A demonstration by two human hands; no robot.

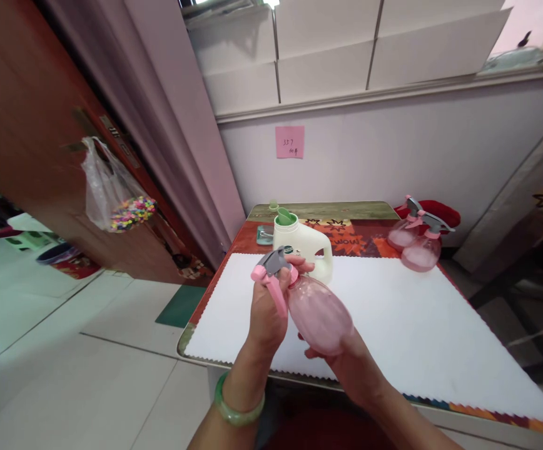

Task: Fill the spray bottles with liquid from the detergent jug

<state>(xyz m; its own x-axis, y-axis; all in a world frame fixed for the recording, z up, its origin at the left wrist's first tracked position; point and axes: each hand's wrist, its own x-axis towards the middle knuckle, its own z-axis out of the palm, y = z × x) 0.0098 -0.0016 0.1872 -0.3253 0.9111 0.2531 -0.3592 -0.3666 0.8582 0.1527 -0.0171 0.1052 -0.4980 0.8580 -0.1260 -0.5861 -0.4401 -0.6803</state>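
A pink spray bottle (321, 315) with a grey and pink trigger head is held tilted over the near side of the table, its nozzle end to the upper left. My left hand (271, 309) closes round the neck just under the trigger head. Cupped under the bottle's base is my right hand (346, 362), its fingers partly hidden behind the bottle. Just beyond the hands stands a cream jug (304, 240) with a handle and a green funnel-like spout (285, 217) in its open mouth.
Two more pink spray bottles (420, 252) stand at the table's right rear. A white cloth (421, 325) with a zigzag edge covers much of the table. Behind the jug are a green cap (274, 205) and a small teal dish (264, 235). A plastic bag (105, 187) hangs from the door handle.
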